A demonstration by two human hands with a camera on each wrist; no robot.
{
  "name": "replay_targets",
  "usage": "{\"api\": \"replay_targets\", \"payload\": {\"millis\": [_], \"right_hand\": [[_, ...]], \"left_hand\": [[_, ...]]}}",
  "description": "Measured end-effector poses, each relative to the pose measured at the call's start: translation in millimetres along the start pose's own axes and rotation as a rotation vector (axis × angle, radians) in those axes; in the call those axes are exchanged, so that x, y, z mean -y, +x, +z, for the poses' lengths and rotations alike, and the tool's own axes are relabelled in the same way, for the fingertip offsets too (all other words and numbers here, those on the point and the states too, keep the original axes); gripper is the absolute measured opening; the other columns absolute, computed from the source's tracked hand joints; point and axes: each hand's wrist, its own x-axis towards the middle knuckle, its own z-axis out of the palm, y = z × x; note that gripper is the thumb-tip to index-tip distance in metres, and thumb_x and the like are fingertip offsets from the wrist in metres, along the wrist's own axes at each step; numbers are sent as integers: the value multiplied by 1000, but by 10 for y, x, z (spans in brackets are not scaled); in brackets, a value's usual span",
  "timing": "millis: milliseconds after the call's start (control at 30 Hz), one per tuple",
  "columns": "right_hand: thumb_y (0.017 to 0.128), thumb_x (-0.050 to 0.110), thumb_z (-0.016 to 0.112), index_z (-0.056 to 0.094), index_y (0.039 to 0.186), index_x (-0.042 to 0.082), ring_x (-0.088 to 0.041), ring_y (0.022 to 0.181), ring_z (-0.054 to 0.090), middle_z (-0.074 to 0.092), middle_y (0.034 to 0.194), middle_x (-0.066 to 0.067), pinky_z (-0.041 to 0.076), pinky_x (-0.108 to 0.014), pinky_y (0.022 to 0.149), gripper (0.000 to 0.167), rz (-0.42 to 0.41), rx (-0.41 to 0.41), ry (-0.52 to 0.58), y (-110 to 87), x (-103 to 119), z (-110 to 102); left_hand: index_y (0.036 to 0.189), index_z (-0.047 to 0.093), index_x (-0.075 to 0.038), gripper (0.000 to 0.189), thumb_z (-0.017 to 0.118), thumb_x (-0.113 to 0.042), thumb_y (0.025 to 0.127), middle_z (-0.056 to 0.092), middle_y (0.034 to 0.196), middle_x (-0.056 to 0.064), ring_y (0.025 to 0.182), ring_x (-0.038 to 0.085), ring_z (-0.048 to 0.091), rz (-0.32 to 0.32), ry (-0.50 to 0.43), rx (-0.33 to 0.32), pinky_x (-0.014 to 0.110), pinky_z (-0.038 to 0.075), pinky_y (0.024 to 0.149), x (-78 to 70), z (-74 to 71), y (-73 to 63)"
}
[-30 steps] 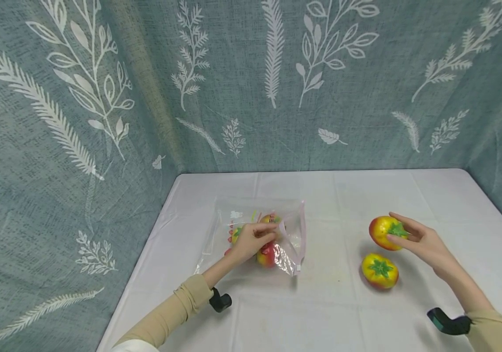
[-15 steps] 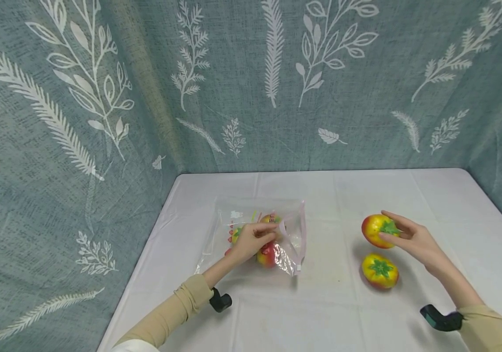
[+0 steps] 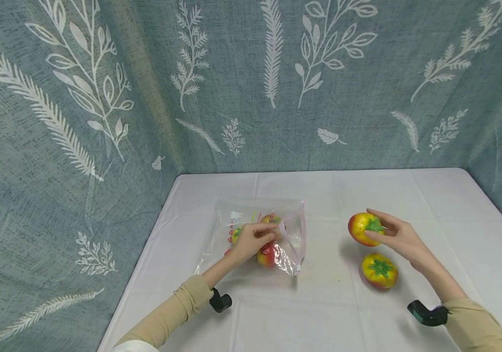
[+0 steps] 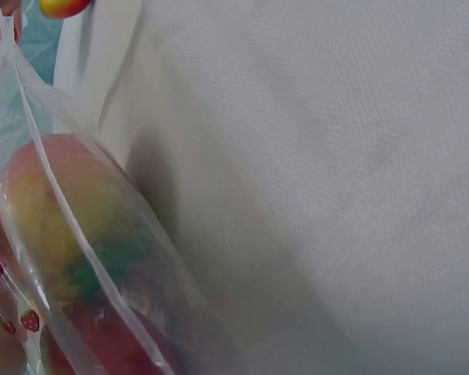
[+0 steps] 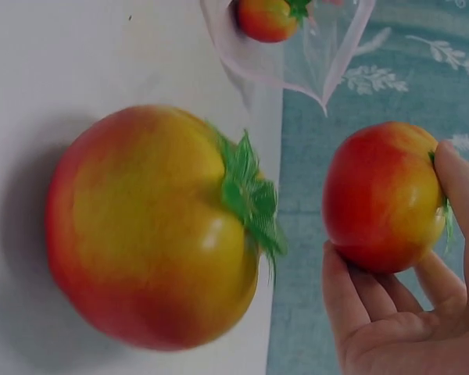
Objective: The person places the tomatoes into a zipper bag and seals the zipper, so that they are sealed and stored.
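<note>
My left hand (image 3: 247,243) pinches the clear zip bag (image 3: 294,215) near its mouth, which faces right and stands partly open. Several red-and-yellow persimmons (image 3: 266,256) lie inside, partly hidden by that hand and the bag's glare. In my right hand (image 3: 402,240), thumb and fingers grip another persimmon (image 3: 362,228) with a green leafy top, held above the table to the right of the bag. A loose persimmon (image 3: 379,271) sits on the tabletop just below it. The right wrist view has the held persimmon (image 5: 384,197) beside the larger-looking loose one (image 5: 152,226).
A white cloth covers the table (image 3: 312,313). Blue-green curtains (image 3: 242,83) with white leaf patterns rise behind and at both sides. A black wrist camera (image 3: 427,314) sits by the right sleeve, another (image 3: 220,300) by the left.
My right hand has moved left with the persimmon, toward the bag, passing over the loose one. The left hand and the bag have stayed in place.
</note>
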Motion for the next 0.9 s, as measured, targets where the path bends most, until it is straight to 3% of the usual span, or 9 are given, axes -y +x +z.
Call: {"api": "replay_targets", "payload": {"millis": [333, 900], "right_hand": [[91, 39, 61, 34, 147, 11, -47, 122, 47, 36, 150, -20, 40, -63, 96, 68, -45, 19, 22, 80, 77, 120], [89, 39, 65, 37, 145, 12, -44, 125, 47, 40, 147, -20, 37, -61, 101, 68, -67, 44, 75, 195, 221, 301]], "left_hand": [[110, 66, 9, 26, 64, 0, 87, 66, 114, 24, 90, 15, 63, -11, 7, -1, 11, 48, 72, -3, 14, 6], [110, 66, 10, 25, 64, 2, 86, 66, 113, 24, 88, 7, 61, 2, 19, -17, 10, 47, 72, -29, 33, 5]]}}
